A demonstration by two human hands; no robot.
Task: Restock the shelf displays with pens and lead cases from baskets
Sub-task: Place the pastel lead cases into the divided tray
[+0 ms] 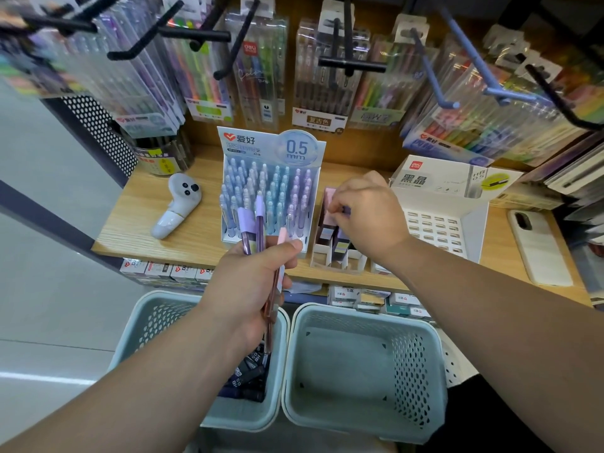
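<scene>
Presently the left hand [258, 279] grips a few purple and pink pens [259, 223] above the left basket [157, 299], while the right hand [366, 214] pinches a small purple item [346, 209] over the shelf's divided box [322, 256].

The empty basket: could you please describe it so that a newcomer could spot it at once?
Below the wooden shelf stand two pale perforated baskets side by side. The empty basket is the right one; its left neighbour holds dark lead cases.
</scene>
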